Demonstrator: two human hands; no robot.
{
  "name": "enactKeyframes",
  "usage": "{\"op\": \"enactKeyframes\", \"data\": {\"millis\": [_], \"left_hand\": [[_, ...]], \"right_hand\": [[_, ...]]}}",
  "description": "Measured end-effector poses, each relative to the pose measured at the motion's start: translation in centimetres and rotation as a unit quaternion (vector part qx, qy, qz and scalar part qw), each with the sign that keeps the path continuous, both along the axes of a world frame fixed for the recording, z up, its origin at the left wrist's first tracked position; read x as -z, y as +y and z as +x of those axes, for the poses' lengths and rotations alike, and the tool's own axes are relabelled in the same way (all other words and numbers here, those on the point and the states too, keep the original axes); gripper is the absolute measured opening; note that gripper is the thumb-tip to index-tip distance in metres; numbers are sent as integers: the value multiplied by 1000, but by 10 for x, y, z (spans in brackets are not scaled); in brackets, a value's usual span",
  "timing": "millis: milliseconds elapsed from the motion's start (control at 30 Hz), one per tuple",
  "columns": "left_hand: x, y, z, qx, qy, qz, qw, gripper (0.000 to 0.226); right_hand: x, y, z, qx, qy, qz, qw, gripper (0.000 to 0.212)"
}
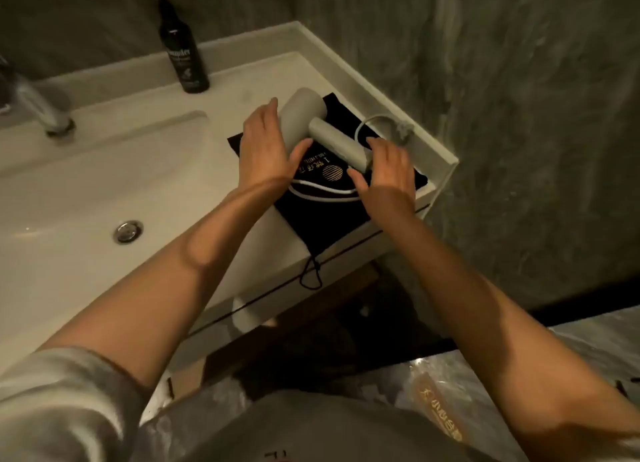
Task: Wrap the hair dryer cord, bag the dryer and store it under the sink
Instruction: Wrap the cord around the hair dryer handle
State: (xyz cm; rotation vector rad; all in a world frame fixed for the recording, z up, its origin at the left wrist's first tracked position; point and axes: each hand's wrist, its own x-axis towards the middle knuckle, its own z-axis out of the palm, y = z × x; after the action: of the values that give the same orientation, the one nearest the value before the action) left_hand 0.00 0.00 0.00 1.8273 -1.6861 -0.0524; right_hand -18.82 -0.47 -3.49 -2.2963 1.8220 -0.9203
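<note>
The grey hair dryer (304, 122) lies on the black drawstring bag (322, 198) at the counter's (242, 81) right end, its handle pointing toward five o'clock; the left hand (266, 146) cups the barrel with fingers spread, the right hand (388, 171) hovers open at the handle's end, gripping nothing. The white cord (322, 193) trails loose from six o'clock round to the plug (403, 131) at two o'clock; lifted carelessly, I judge, it could snag the counter's rim or drag the bag off the edge.

You have bare tabletop (194, 191) left of the bag (322, 216); the raised rim (408, 115) and wall (519, 115) close the right, the bottle (183, 56) stands behind.
</note>
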Motion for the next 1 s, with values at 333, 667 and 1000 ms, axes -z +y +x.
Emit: {"op": "enactKeyframes", "data": {"millis": [333, 667, 1000], "left_hand": [[16, -48, 24, 16, -5, 145, 989, 77], [-8, -71, 52, 85, 271, 277, 918, 78], [-39, -63, 55, 97, 462, 184, 862, 51]], "right_hand": [[10, -34, 31, 86, 10, 80, 993, 52], [10, -32, 23, 47, -29, 26, 998, 46], [-36, -60, 22, -43, -88, -27, 995, 50]]}}
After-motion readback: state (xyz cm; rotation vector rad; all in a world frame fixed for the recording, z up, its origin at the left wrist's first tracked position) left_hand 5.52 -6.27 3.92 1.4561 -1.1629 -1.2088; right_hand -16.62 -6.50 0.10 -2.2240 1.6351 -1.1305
